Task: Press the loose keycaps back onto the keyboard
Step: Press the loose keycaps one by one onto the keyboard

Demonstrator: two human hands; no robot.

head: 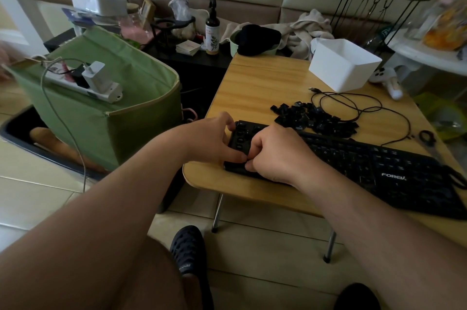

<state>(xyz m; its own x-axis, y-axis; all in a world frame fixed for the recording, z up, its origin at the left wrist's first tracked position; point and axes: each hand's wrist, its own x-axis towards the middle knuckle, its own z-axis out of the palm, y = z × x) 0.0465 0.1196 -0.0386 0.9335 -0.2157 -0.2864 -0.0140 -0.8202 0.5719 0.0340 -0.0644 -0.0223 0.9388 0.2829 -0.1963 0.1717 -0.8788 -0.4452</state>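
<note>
The keyboard (353, 165) lies black across the near half of the wooden surface (260, 92), running from its left corner toward four o'clock. Both hands meet on its left end. The left hand (209, 140) has its fingers spread and bent, tips on the keys, thumb stretched toward the right one. The right hand (275, 155) is curled into a loose fist, fingertips pinched down at the keyboard's near edge; whether a keycap sits between them cannot be told. Just beyond, at one o'clock from the hands, the loose keycaps (318, 120) lie in a dark heap touching the keyboard's far edge, with a thin black cable (353, 105) looping around their right side. Farther at one o'clock a white plastic bin (343, 64) stands tilted on the surface; its contents are hidden. At ten o'clock, off the surface, a green fabric box (106, 97) carries a white power strip (86, 84) with a charger plugged in. Behind stands a brown spray bottle (212, 31) against padded wall panels.
</note>
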